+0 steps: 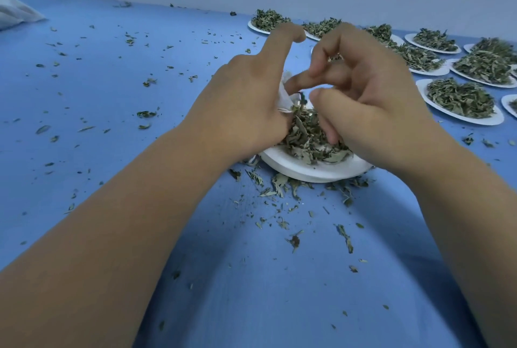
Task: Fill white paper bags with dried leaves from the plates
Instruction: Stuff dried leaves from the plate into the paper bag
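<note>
A small white bag [283,96], crumpled and mostly hidden, is gripped in the left hand [246,107] just above the leaves [305,135]. The leaves are grey-green, curled and dry, heaped on a round white plate [316,173] at the centre. Spilled bits [277,191] lie on the blue counter [140,96] along the plate's 6 o'clock rim and thinly toward 10 o'clock. More heaped plates [461,114] stand close together at 2 o'clock.

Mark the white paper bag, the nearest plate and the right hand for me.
white paper bag [284,96]: head view, on its visible crumpled edge.
nearest plate [316,174]: head view, on the bare front rim.
right hand [375,101]: head view, on the back of the hand.
</note>
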`<state>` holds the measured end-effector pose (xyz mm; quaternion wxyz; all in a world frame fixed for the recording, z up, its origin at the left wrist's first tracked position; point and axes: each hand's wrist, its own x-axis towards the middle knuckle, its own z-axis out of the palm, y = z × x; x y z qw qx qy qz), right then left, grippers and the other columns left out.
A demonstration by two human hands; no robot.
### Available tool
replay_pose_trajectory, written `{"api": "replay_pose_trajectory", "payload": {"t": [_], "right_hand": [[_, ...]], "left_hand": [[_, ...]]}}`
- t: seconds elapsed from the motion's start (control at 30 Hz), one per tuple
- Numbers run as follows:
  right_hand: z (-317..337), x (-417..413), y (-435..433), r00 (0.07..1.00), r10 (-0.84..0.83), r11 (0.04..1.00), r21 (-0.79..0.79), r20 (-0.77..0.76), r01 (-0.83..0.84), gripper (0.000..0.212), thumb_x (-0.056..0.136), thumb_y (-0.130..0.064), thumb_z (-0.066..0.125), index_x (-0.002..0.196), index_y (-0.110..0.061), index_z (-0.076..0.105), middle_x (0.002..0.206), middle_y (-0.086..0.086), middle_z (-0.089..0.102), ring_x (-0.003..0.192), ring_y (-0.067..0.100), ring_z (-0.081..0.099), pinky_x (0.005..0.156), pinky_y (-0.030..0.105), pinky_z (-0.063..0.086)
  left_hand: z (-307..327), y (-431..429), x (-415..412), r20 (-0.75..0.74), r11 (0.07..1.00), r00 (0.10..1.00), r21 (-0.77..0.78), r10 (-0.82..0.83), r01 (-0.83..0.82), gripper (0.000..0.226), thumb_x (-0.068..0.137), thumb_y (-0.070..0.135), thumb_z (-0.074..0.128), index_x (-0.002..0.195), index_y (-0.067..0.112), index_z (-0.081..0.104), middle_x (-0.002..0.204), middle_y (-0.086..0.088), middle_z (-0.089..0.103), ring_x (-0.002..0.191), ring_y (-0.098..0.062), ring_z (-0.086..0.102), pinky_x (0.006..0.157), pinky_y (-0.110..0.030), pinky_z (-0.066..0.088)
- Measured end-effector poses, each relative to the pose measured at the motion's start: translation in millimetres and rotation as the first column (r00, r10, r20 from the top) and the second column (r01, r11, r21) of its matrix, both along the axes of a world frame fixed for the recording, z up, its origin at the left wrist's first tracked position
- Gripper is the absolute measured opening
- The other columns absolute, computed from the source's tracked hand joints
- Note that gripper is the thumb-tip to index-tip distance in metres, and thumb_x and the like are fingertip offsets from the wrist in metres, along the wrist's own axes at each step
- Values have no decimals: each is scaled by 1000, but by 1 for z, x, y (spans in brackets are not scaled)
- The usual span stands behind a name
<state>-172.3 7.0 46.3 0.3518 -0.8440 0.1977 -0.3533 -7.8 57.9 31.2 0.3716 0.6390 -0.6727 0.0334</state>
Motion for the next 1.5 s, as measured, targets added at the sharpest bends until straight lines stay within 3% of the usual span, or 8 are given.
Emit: {"api": "replay_pose_trajectory", "payload": {"t": [0.2, 0.37, 0.47, 0.8, 0.93, 1.13, 1.33, 1.5], "right_hand": [[1, 6, 6, 977, 168, 981, 116, -133, -153, 33, 79, -3, 43, 108, -19, 39, 71, 1, 64, 46, 29, 49, 47, 29, 43], [4, 1, 1, 999, 33, 998, 48, -34, -31, 34, 81, 6, 50, 99, -22, 41, 102, -4, 76, 42, 24, 42, 45, 35, 42], [-1, 6, 0, 993, 54, 998, -22, -107, -56, 30, 83, 8, 48, 97, -17, 41, 80, -7, 70, 48, 17, 35, 52, 27, 36], [2, 8, -3, 994, -38, 999, 32, 102, 35, 33, 87, -3, 67, 87, -24, 42, 92, -2, 77, 53, 35, 44, 53, 33, 38], [5, 5, -3, 982, -49, 996, 80, 184, 34, 28, 89, -5, 64, 90, -23, 43, 91, -3, 78, 46, 20, 42, 51, 29, 39], [-1, 4, -1, 994, 96, 994, 62, -42, -94, 25, 92, 0, 50, 107, -17, 41, 58, -6, 59, 42, 23, 48, 46, 30, 39], [7, -11, -11, 989, -95, 994, -52, 112, 101, 21, 91, -11, 58, 108, -20, 49, 107, -4, 76, 69, 27, 69, 65, 42, 56], [-3, -20, -26, 838, -140, 977, -213, -527, 29, 64, 80, -79, 56, 138, -52, 46, 141, -31, 45, 125, -20, 37, 98, 21, 34]], "left_hand": [[1, 0, -3, -27, 997, 997, -22, -77, 76, 72, 73, 14, 65, 139, 25, 39, 73, 0, 58, 62, -20, 58, 55, -42, 49], [1, -1, -1, -23, 998, 999, -50, -39, 37, 71, 79, 11, 64, 142, 26, 36, 76, -1, 59, 68, -23, 60, 62, -45, 52], [0, -1, -4, -5, 995, 996, -53, -87, 86, 73, 76, 9, 59, 143, 25, 36, 65, 5, 53, 60, -18, 56, 52, -36, 46], [-4, -5, 7, -177, 995, 982, -83, -63, 49, 80, 79, 21, 68, 146, 36, 28, 89, 16, 53, 79, -3, 60, 61, -20, 47], [-8, -8, 20, -187, 996, 978, 23, 88, -86, 47, 78, 29, 71, 118, 35, 47, 87, 16, 57, 82, -7, 59, 57, -17, 43], [-9, -12, 16, -98, 997, 992, 8, 76, -75, 24, 76, 25, 66, 78, 28, 42, 65, 6, 49, 59, -7, 47, 50, -26, 35], [-6, -8, 29, -75, 989, 986, 21, 147, -145, 15, 75, 20, 62, 85, 19, 52, 73, 3, 56, 68, -19, 53, 56, -33, 42], [-5, -8, 37, -149, 979, 969, 78, 199, -189, 15, 77, 19, 64, 89, 13, 56, 80, -5, 61, 72, -23, 54, 59, -36, 42]]}}
